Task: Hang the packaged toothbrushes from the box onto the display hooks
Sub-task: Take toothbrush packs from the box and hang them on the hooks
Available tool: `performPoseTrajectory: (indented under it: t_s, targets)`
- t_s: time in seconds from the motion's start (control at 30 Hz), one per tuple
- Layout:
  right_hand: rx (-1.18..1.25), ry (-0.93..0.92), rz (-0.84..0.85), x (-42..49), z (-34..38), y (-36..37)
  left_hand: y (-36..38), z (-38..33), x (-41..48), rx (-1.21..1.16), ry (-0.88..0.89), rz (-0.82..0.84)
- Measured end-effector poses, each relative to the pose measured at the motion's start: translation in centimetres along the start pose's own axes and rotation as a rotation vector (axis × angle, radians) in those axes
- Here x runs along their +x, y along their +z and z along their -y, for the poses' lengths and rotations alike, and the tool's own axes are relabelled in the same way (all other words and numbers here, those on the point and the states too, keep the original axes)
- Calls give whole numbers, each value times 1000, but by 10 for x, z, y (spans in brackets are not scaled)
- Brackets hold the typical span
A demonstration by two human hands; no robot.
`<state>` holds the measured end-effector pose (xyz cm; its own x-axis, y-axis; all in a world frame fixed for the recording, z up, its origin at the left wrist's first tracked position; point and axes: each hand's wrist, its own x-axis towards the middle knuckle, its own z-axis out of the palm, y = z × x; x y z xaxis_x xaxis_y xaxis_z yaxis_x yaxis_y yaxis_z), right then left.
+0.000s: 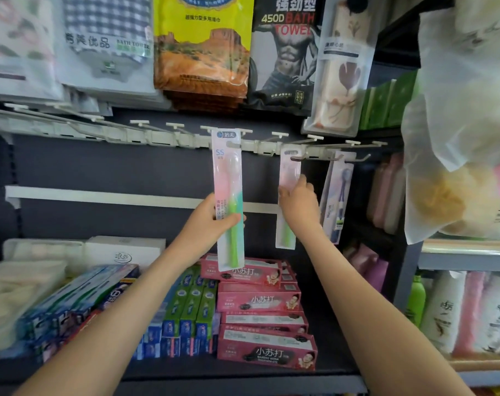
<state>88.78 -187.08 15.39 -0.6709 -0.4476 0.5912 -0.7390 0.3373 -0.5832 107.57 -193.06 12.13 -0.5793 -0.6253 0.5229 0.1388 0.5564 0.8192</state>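
**Supervisor:** Report fixture and surrounding stock.

**Operator:** I see a white row of display hooks (157, 135) spanning the dark back panel. The hooks left of centre are free. Above, a black towel pack (286, 52) reads "450D BATH TOWEL". Below, stacked pink toothpaste cartons (257, 301) read "小苏打".

**Supervisor:** Toothbrush orientation and grip?

**Operator:** The pink-and-green toothbrush in a clear blister pack (228, 172) stands vertical, header up at the rail, marked "SS". My left hand (214, 215) grips its middle, fingers curled round it. A second matching pack (289, 167) hangs vertical from a hook to the right. My right hand (297, 201) pinches its midsection.
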Motion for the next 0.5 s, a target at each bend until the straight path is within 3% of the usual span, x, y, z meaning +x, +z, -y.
performPoseTrajectory:
  t_s: [0.07, 0.17, 0.3, 0.5]
  targets:
    - [248, -85, -69, -20, 6, -3, 4, 2, -1, 10, -1, 19]
    - [592, -189, -39, -58, 23, -13, 13, 0, 0, 55, 27, 54]
    - [459, -294, -1, -81, 39, -18, 34, -11, 2, 187, 82, 155]
    - [421, -139, -58, -64, 23, -25, 46, -20, 7, 418, 94, 362]
